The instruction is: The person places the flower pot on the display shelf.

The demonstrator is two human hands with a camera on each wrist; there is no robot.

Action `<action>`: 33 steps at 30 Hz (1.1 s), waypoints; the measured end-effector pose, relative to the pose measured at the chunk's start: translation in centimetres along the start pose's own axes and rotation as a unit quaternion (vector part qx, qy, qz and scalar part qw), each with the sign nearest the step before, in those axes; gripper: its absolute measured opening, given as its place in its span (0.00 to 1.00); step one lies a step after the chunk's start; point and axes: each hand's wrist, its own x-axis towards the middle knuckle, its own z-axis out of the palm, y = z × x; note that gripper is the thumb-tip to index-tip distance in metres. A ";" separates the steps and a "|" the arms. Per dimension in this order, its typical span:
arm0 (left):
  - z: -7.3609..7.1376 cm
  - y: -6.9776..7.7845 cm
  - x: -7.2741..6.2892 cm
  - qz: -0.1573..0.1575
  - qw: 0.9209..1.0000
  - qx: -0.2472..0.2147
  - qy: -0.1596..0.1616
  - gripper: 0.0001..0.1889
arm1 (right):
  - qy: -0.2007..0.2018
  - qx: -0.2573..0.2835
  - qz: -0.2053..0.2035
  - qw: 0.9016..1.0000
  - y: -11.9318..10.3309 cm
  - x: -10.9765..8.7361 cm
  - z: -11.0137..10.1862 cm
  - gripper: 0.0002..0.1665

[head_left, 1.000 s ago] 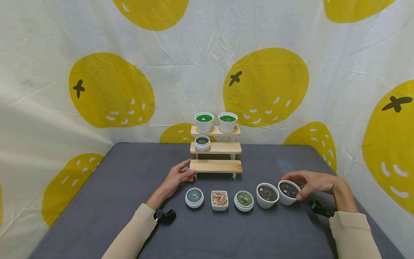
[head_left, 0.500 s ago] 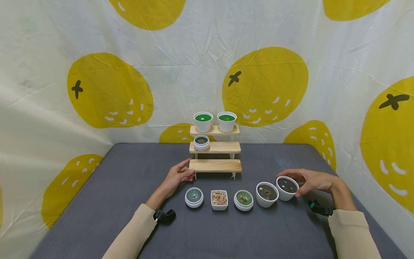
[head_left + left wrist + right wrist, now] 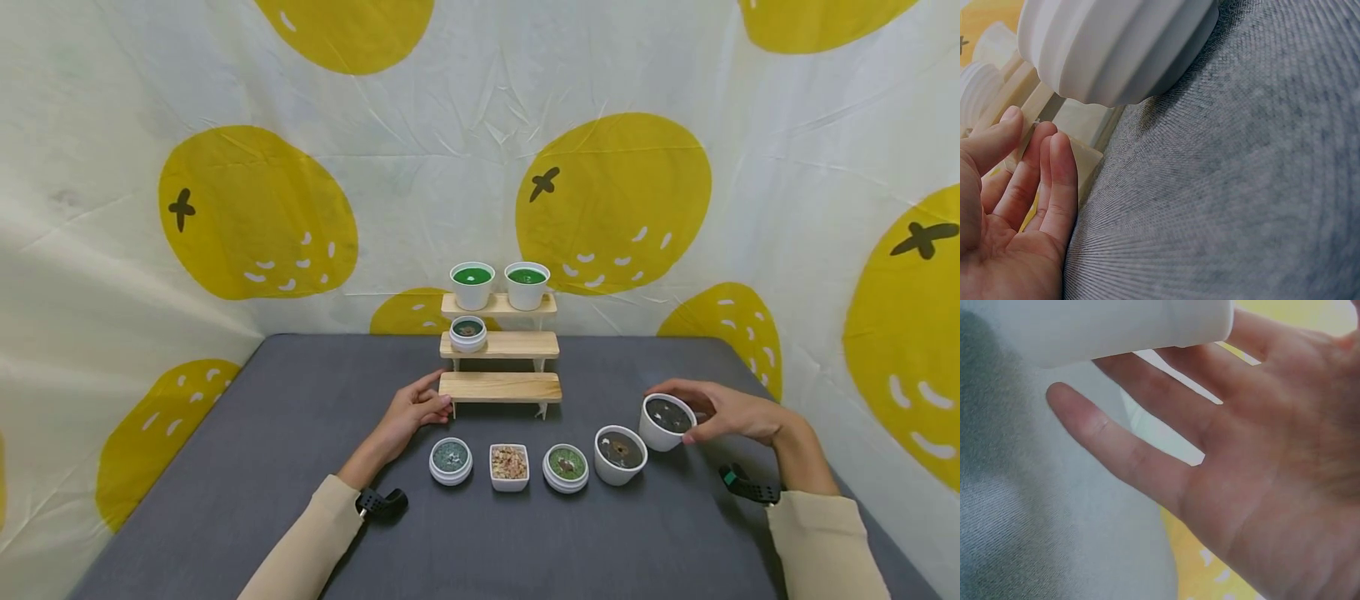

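In the head view my right hand [image 3: 731, 411] grips a white cup with a dark, soil-like top [image 3: 664, 422] between thumb and fingers. The right wrist view shows that cup's white side [image 3: 1166, 325] above the spread lower fingers. Three-tier wooden display stand: my left hand [image 3: 408, 414] holds the left end of its bottom shelf [image 3: 501, 387], with thumb at the front and index finger reaching behind. In the left wrist view the left hand [image 3: 1019, 206] has its fingertips right at the stand's edge, beneath a ribbed white pot [image 3: 1116, 50].
A second dark-topped cup [image 3: 619, 455], a green-topped pot [image 3: 566, 467], a square dish of chips [image 3: 509, 467] and a blue-grey-topped pot [image 3: 451, 461] line the front. Two green-filled cups [image 3: 472, 286] [image 3: 527, 286] occupy the top shelf; a small round pot [image 3: 468, 333] sits on the middle one.
My right hand has moved the dark-topped cup away from me, so it now sits farther back than the cup beside it. The left hand stays at the stand.
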 end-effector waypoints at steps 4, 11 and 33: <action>-0.1 0.0 0.0 0.000 1.000 0.001 -0.005 0.37 | 0.023 -0.019 0.002 1.000 -0.6 0.1 0.1 0.41; -0.1 0.0 0.0 -0.001 1.000 0.004 -0.003 0.38 | 0.048 -0.013 -0.018 0.999 -1.7 0.4 0.4 0.40; -0.2 -0.2 0.0 -0.003 1.000 0.006 -0.002 0.37 | 0.126 -0.065 -0.022 0.990 -3.9 2.2 1.8 0.34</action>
